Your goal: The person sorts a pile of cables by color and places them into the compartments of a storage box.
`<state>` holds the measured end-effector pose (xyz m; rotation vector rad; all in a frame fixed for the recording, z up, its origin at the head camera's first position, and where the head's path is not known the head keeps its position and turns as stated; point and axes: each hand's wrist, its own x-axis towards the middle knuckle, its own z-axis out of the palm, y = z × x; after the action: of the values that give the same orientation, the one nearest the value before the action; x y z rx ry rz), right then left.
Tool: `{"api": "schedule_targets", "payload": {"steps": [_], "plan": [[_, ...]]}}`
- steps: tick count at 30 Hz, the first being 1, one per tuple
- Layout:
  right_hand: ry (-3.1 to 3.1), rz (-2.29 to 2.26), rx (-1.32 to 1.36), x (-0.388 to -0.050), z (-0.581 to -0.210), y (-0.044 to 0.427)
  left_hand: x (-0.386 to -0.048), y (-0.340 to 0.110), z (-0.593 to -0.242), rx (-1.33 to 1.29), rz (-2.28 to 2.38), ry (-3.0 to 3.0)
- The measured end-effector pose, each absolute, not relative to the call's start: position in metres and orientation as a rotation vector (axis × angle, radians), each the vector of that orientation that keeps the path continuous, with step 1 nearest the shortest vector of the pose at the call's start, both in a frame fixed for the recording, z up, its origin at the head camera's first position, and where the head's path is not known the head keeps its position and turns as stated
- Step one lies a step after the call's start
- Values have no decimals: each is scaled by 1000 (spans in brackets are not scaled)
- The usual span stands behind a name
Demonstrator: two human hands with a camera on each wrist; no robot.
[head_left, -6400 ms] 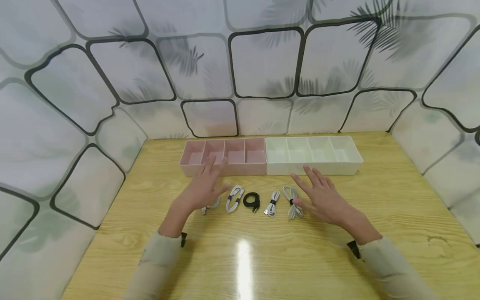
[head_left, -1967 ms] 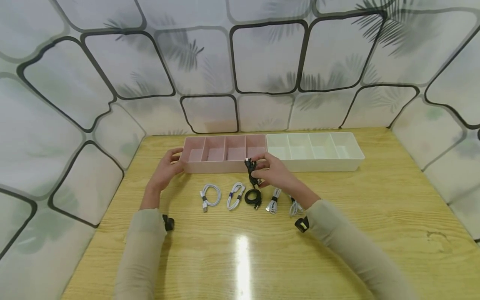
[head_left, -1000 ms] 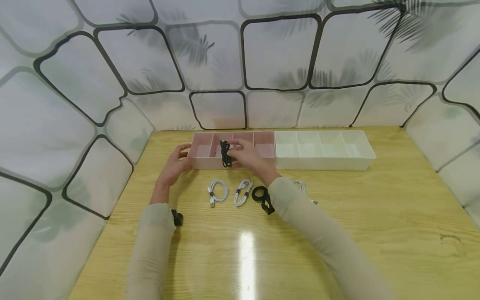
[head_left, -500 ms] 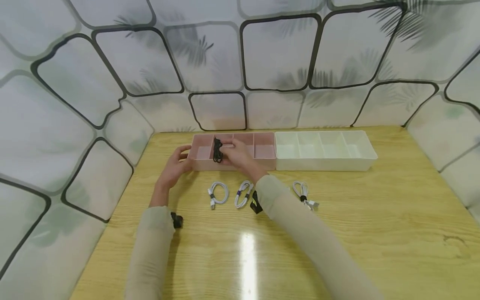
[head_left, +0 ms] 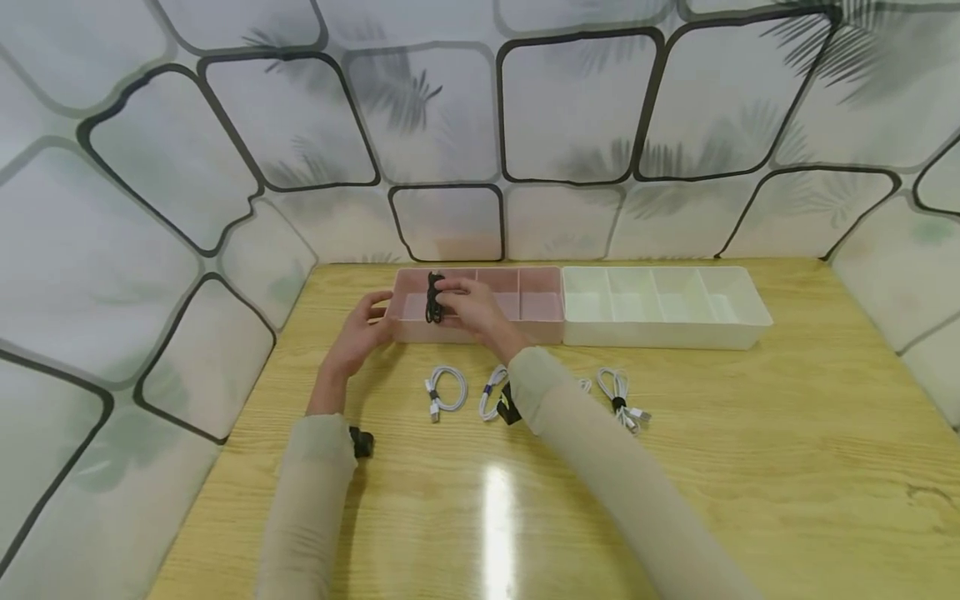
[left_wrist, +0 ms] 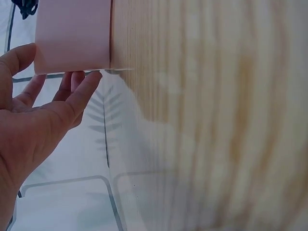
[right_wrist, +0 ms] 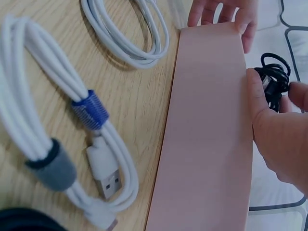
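My right hand (head_left: 480, 315) pinches a bundled black cable (head_left: 433, 300) between thumb and fingers, above the left part of the pink divided box (head_left: 480, 332). In the right wrist view the black cable (right_wrist: 274, 79) hangs just over the box's rim. My left hand (head_left: 357, 338) holds the box's left end, thumb at the front corner and fingers along the end wall, as the left wrist view shows. In front of the box lie a white coiled cable (head_left: 433, 394) and a white cable with blue and grey bands (right_wrist: 72, 86). The right forearm partly hides the row.
A white divided box (head_left: 667, 336) stands against the pink one on its right. A white bundled cable (head_left: 619, 405) lies in front of it, with another white cable (head_left: 585, 384) partly behind the sleeve. A patterned wall (head_left: 450, 100) rises behind the wooden table (head_left: 750, 467).
Both hands were spread above the table at first. Then my left hand took the pink box's end, and my right hand carried the black cable leftward over the box, lately almost still.
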<state>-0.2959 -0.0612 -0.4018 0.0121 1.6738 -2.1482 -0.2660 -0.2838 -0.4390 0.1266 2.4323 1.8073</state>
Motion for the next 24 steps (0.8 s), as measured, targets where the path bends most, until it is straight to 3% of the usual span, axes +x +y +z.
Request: {"api": "schedule_targets", "payload": {"steps": [24], "plan": [[1708, -2063, -101, -307, -404, -76, -267, -284, -438, 107, 1804, 2407]]}}
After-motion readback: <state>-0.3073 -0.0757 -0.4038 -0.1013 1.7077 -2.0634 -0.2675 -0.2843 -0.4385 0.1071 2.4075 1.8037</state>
